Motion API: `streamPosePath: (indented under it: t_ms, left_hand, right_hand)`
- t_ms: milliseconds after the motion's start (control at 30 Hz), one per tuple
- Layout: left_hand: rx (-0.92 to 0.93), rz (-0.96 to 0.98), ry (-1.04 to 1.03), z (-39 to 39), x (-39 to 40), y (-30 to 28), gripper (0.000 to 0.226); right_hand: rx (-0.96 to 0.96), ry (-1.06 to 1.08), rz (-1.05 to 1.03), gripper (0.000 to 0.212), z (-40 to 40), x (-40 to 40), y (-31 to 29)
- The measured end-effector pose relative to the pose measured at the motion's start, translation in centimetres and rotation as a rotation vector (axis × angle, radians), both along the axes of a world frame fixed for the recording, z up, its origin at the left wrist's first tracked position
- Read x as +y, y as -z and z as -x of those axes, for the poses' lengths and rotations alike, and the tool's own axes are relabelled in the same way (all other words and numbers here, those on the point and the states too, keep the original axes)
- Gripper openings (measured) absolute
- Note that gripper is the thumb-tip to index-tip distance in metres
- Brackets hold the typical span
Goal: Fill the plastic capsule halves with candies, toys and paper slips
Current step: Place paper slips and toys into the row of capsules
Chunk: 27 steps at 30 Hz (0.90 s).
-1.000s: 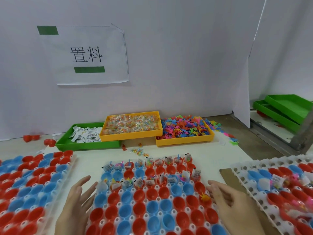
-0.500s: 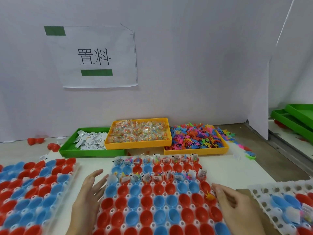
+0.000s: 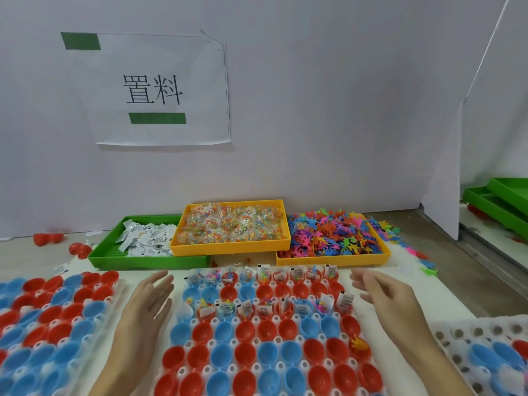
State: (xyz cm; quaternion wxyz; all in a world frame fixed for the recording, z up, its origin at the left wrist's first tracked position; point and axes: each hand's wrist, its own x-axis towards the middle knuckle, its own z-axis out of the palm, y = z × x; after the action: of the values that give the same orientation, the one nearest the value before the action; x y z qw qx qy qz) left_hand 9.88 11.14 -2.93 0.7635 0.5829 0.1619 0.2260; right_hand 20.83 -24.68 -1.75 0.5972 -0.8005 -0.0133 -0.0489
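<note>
The left hand (image 3: 145, 307) lies flat with its fingers straight and slightly spread, holding nothing, just beside the left edge of the central white tray (image 3: 237, 321). The right hand (image 3: 391, 304) hovers at that tray's right edge, fingers loosely extended and apart, also holding nothing (its fingertips are blurred).

Between the two hands sit the red and blue capsule halves (image 3: 257, 355), open side up in the tray's sockets. The row farthest from the hands and another row two back from it already hold paper slips and small coloured pieces; the rows nearer the person look unfilled, save an orange toy (image 3: 359, 343) in a red half just inside the right wrist.

Beyond the fingertips stand three supply trays in a line. The green tray (image 3: 108, 257), ahead of the left hand, holds paper slips (image 3: 148, 238). The middle yellow tray (image 3: 228, 248) holds wrapped candies (image 3: 231, 224) and overlaps the green one's right end. The second yellow tray (image 3: 331, 260), ahead of the right hand, is heaped with coloured toys (image 3: 331, 235), some spilled farther right.

Outside the left hand lies another tray of capsule halves (image 3: 51, 318); outside the right forearm, a third tray (image 3: 485, 350), only partly seen. A paper sign (image 3: 154, 90) hangs on the wall above.
</note>
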Motion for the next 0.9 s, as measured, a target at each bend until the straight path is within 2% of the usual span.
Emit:
streamPosePath:
  t_ms: [233, 533, 600, 700, 800, 867, 900]
  left_hand:
    - [0.045, -0.03, -0.008, -2.1, 0.4, 0.2, 0.04]
    - [0.017, -0.034, -0.066, -2.7, 0.6, 0.8, 0.038]
    - [-0.016, -0.056, -0.099, -2.9, 0.7, 0.9, 0.036]
    - [-0.077, -0.071, -0.134, -3.2, 0.8, 1.0, 0.035]
    - [-0.107, -0.068, -0.153, -3.2, 1.0, 1.2, 0.034]
    - [-0.098, -0.114, -0.144, -3.2, 1.1, 1.4, 0.03]
    - [-0.095, -0.144, -0.137, -3.2, 1.2, 1.4, 0.029]
  right_hand:
    - [0.1, -0.076, -0.202, 0.03, -3.1, 2.2, 1.5]
    - [0.065, -0.037, -0.139, 0.031, -2.9, 2.1, 1.9]
    - [0.015, 0.063, -0.03, 0.026, -3.1, 2.0, 1.5]
    - [-0.08, 0.306, 0.304, 0.022, -4.1, 1.0, 0.4]
    - [0.003, 0.417, 0.566, 0.024, -5.9, -0.3, -0.6]
    - [0.098, 0.429, 0.706, 0.014, -6.8, -0.8, -1.0]
    - [0.136, 0.435, 0.76, 0.02, -7.2, -0.9, -1.1]
